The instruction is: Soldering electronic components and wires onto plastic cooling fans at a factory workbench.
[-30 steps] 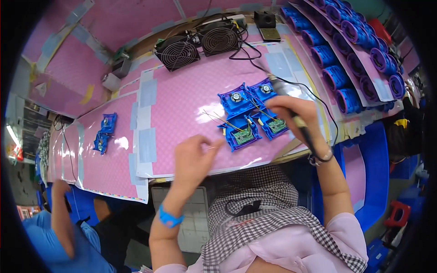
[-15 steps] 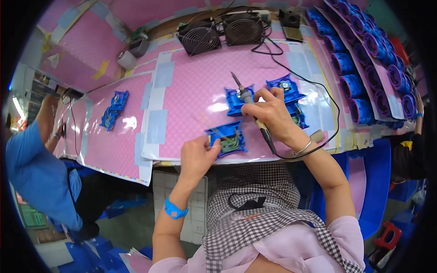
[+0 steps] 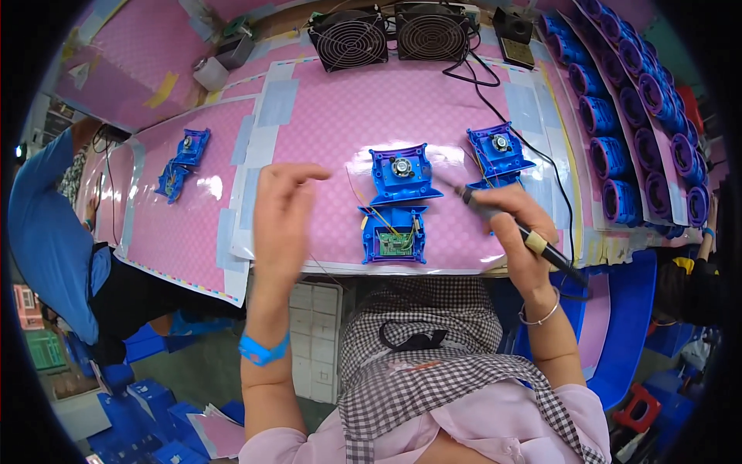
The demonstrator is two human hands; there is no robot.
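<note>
My right hand (image 3: 522,232) is closed round a soldering iron (image 3: 533,240), its blurred tip pointing up and left. That tip is near a blue plastic housing half (image 3: 401,178) with a small round speaker in it. Just below lies the matching half (image 3: 394,236), holding a green circuit board; thin wires join the two. My left hand (image 3: 286,220) is raised to their left, blurred, its index finger stretched out and nothing visible in it. Behind my right hand, a second blue housing (image 3: 500,147) with a speaker lies partly covered.
Two black fans (image 3: 348,40) stand at the back. An iron stand (image 3: 514,31) is at the back right. Several rows of blue and purple housings (image 3: 610,158) fill the right side. Another opened housing (image 3: 185,158) lies left, near a person in blue (image 3: 58,232). The iron's black cord crosses the table.
My left hand has let go of the near housing half and moved left and up. My right hand has moved right with the iron. The two halves now lie in line, one above the other.
</note>
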